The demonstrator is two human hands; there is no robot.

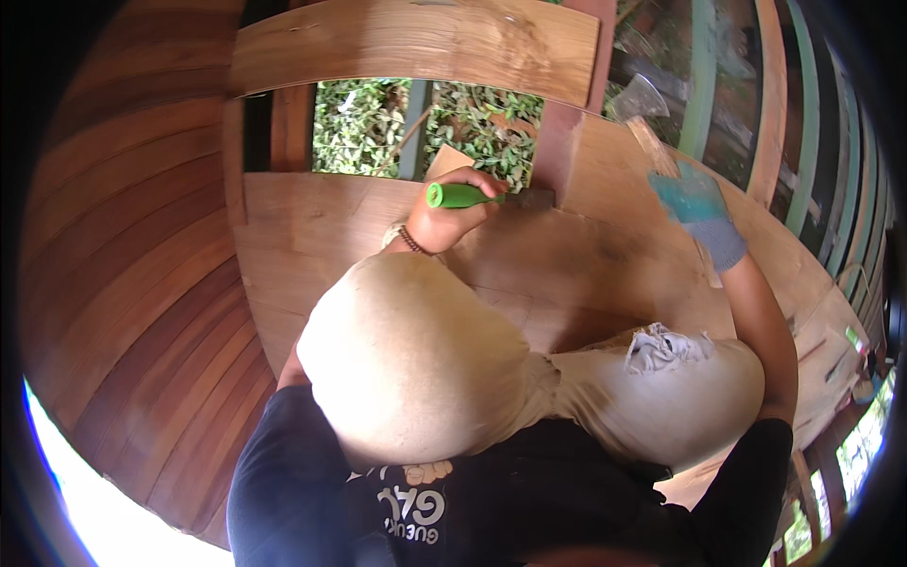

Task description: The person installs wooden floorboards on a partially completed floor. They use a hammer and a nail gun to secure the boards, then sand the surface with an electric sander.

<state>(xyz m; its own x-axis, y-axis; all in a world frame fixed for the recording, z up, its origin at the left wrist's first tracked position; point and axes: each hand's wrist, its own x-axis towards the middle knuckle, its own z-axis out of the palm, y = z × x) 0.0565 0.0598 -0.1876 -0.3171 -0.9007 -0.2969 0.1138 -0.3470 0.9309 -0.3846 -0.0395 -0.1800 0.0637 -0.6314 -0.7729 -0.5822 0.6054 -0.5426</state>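
My bare left hand (452,213) is closed on the green handle (454,196) of a tool with a flat metal blade (527,198), which points right, to the board edge by a reddish joist (550,146). A small pale wood piece (452,158) lies just beyond this hand. My right hand (694,213), in a teal and grey glove, grips the wooden handle of a hatchet (641,102), held with its metal head up and away from me above the plywood boards (605,255). My bent knees in pale trousers are below both hands.
An opening with leaves (359,128) beneath lies beyond my left hand, under a loose upper board (416,42). Curved wooden plank walling (142,246) rises at the left. Green and brown slats (803,123) run along the right. Small items (864,364) lie at the far right.
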